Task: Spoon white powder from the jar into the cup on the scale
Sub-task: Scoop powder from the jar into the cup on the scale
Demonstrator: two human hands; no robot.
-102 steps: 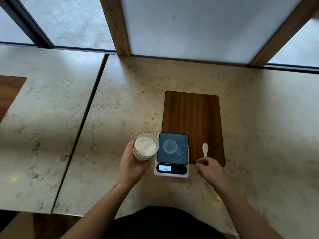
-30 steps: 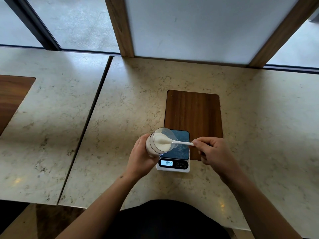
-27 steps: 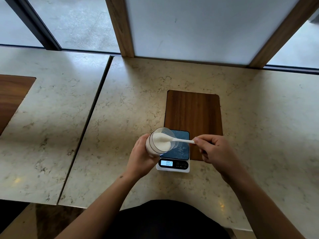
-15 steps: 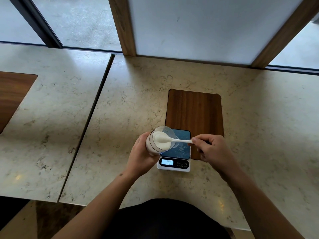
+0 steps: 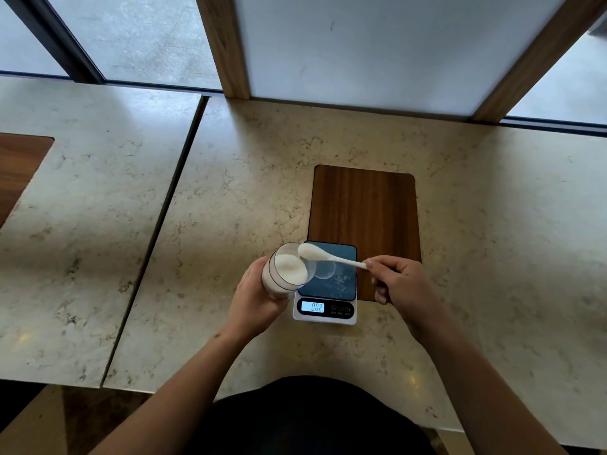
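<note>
So the person is standing at the marble tabletop (image 5: 230, 198) with the left hand (image 5: 259, 300) wrapping around the jar (image 5: 285, 274), grip closed firmly on it, tilting its mouth over toward the scale (image 5: 325, 290). The jar is hanging in the air just beside the scale's left edge, partly overlapping the platform from where I'm looking. The right hand (image 5: 399, 284) is pinching the far end of a white spoon (image 5: 328, 256), grip closed on the handle, and the bowl is sitting heaped with white powder (image 5: 289, 267) right at the jar's rim.

The cup (image 5: 323, 272) is clear and shallow, sitting on the dark platform just right of the jar. It's looking empty to me, though it's hard to be sure with clear plastic. The display is lit, but I'm not trusting my read of the digits.

What I'm worrying about: that spoonful is piled high and being held by the very tip of a long thin handle, so any wobble on the way across is probably dumping powder onto the platform instead of the cup. The tilted jar could also spill on its own if it's tipping further. And a bump to that light cup would be messing up the reading.
</note>
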